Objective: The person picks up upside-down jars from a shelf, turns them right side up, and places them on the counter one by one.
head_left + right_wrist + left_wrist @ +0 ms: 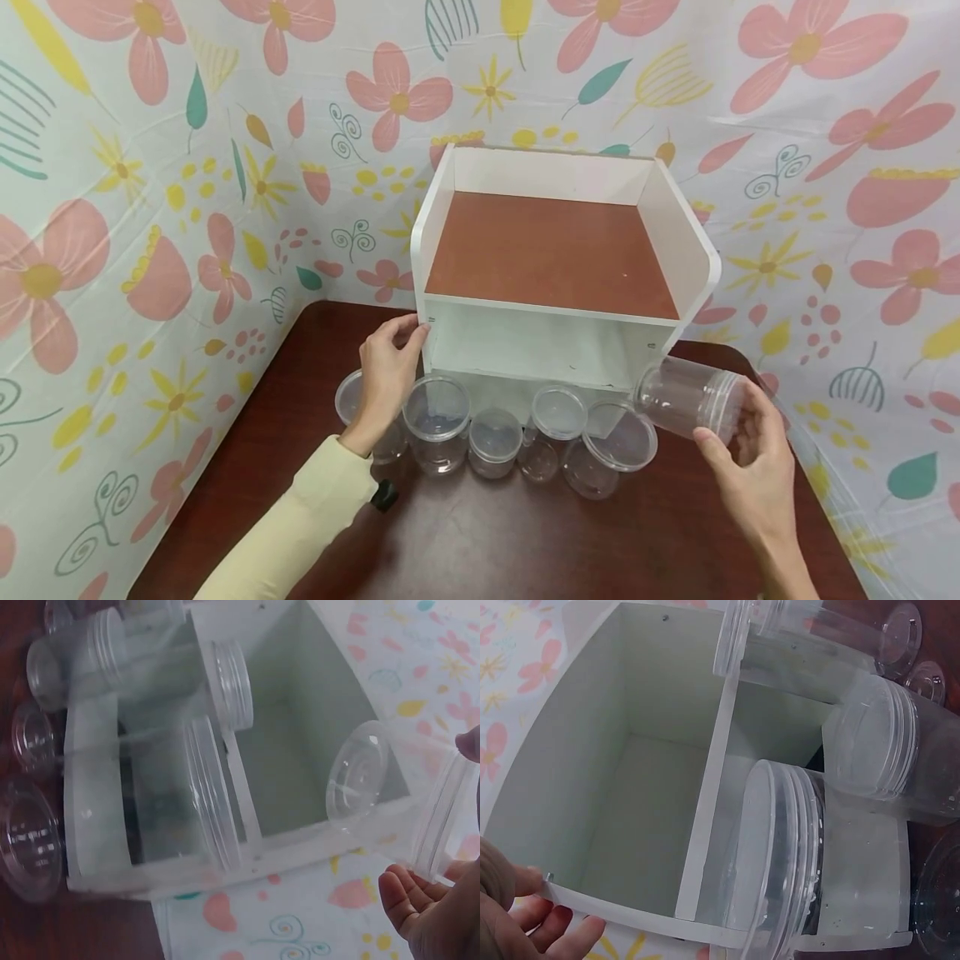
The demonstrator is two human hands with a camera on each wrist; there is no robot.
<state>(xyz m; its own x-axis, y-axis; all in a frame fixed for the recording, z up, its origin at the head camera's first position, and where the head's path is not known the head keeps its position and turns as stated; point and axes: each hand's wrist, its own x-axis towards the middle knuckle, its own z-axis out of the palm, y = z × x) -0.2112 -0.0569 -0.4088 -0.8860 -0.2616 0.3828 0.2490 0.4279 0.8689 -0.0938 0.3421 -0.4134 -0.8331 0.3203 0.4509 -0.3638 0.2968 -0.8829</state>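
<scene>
Clear lidded plastic jar (688, 398), tipped on its side, held in the right hand (753, 467) off the table, beside the white shelf unit's (558, 275) lower right front corner.

6 clear jars (437, 417), 1 white shelf (555, 250).

Left hand (387, 360): bare, arm in pale cream-yellow long sleeve (296, 525), small black clip-like piece (385, 497) at cuff. Right hand (753, 457): bare, forearm unsleeved.
</scene>
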